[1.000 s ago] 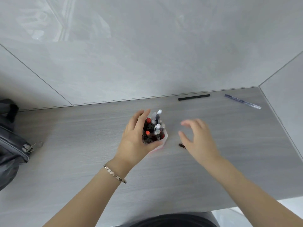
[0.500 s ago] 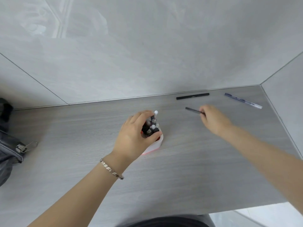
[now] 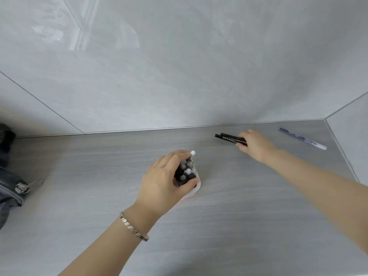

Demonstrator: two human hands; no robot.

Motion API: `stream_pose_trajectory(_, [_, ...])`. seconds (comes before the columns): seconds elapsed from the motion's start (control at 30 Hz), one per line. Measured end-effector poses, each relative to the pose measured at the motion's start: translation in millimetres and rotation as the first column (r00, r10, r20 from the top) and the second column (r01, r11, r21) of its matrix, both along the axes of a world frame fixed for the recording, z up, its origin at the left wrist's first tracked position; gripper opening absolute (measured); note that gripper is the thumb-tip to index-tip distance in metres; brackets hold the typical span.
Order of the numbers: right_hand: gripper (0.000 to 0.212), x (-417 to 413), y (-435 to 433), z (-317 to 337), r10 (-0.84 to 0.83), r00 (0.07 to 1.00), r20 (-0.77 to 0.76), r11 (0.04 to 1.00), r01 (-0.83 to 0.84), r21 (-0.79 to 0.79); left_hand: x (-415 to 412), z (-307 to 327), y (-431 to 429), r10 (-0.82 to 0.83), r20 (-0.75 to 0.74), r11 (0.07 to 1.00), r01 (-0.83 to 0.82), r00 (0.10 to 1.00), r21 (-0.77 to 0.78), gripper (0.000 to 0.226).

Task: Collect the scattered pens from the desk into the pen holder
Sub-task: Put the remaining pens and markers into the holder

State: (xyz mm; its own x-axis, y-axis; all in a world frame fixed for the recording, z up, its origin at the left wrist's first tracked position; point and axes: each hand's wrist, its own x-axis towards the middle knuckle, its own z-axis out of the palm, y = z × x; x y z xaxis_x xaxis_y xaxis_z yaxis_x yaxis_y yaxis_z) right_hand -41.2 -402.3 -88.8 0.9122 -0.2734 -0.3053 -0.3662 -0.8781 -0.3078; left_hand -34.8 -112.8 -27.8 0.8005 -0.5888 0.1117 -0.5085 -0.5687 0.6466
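Observation:
A white and red pen holder [image 3: 194, 189] stands mid-desk, packed with several pens. My left hand [image 3: 165, 186] wraps around its rim and grips it. My right hand [image 3: 253, 144] reaches to the back of the desk near the wall and is closed on two black pens [image 3: 229, 138] that stick out to the left of the fingers, side by side. A blue translucent pen [image 3: 301, 138] with a clear cap lies on the desk further right, apart from my right hand.
The grey wood-grain desk [image 3: 219, 226] ends at a tiled wall behind and a side wall on the right. A dark bag with a metal zip pull [image 3: 29, 185] sits at the left edge.
My right hand picked up a black pen beside the holder, carried it to the back, and closed over the second black pen by the wall. My left hand stayed on the holder.

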Motion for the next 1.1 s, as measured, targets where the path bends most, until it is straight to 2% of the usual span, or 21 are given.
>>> stream_pose_trajectory(0.07, [0.012,-17.4,20.9,20.9,-0.104,0.991,0.082,0.972,0.084,0.218,-0.4,0.5,0.3,0.004,0.002,1.000,-0.004,1.000,-0.004,0.050])
stream_pose_trajectory(0.1, [0.004,-26.9,32.8,33.7,-0.172,0.978,0.119,0.928,0.120,0.351,-0.6,0.6,0.1,0.007,-0.006,1.000,-0.007,1.000,-0.010,0.050])
stream_pose_trajectory(0.13, [0.009,-36.5,45.1,47.7,-0.250,0.957,0.146,0.862,0.151,0.483,-0.9,0.9,0.0,0.009,-0.017,1.000,-0.009,1.000,-0.017,0.049])
stream_pose_trajectory(0.2, [0.024,-56.0,70.7,78.0,-0.391,0.903,0.179,0.666,0.143,0.732,-1.5,0.6,-0.1,0.010,-0.038,0.999,-0.011,0.999,-0.033,0.049])
stream_pose_trajectory(0.27, [0.029,-73.7,93.3,102.0,-0.466,0.863,0.195,0.504,0.079,0.860,-1.8,0.3,0.7,0.003,-0.056,0.999,-0.005,0.998,-0.053,0.049])
stream_pose_trajectory(0.3, [0.029,-80.9,104.4,108.9,-0.477,0.854,0.205,0.477,0.055,0.877,-1.6,0.6,1.1,-0.004,-0.065,0.998,0.000,0.998,-0.061,0.049])
stream_pose_trajectory(0.33, [0.030,-86.3,114.2,110.3,-0.474,0.852,0.225,0.493,0.045,0.869,-1.4,0.8,1.5,-0.008,-0.073,0.998,0.003,0.997,-0.064,0.049])
stream_pose_trajectory(0.43, [0.025,-94.6,138.1,101.9,-0.383,0.886,0.263,0.655,0.060,0.753,-1.3,2.6,1.5,-0.013,-0.070,0.998,0.009,0.997,-0.064,0.049])
stream_pose_trajectory(0.5, [0.023,-95.4,144.8,96.3,-0.328,0.909,0.255,0.729,0.073,0.680,-1.1,3.8,2.0,-0.027,-0.063,0.997,0.023,0.998,-0.070,0.046])
stream_pose_trajectory(0.67, [0.015,-96.4,141.3,102.2,-0.333,0.926,0.180,0.744,0.141,0.653,-1.8,3.7,6.0,-0.075,-0.106,0.988,0.059,0.992,-0.144,0.040])
stream_pose_trajectory(0.73, [0.012,-99.1,133.2,112.0,-0.316,0.936,0.155,0.790,0.169,0.590,-1.8,3.9,7.1,-0.073,-0.134,0.985,0.051,0.988,-0.165,0.040])
stream_pose_trajectory(0.87, [0.017,-104.4,118.7,139.2,-0.145,0.989,-0.004,0.901,0.134,0.413,-1.6,1.7,7.2,-0.083,-0.171,0.982,0.052,0.982,-0.183,0.042])
stream_pose_trajectory(0.97, [0.016,-97.1,121.0,146.6,0.001,0.992,-0.123,0.959,0.034,0.283,-3.1,2.0,7.3,-0.076,-0.183,0.982,0.042,0.980,-0.186,0.042])
stream_pose_trajectory(1.03, [0.023,-86.8,128.9,142.2,0.052,0.987,-0.149,0.982,-0.023,0.186,-3.8,3.7,7.0,-0.078,-0.193,0.982,0.042,0.978,-0.182,0.041])
stream_pose_trajectory(1.1, [0.032,-74.9,138.7,132.9,0.079,0.975,-0.208,0.985,-0.045,0.164,-5.6,6.7,8.5,-0.077,-0.223,0.982,0.034,0.972,-0.188,0.042])
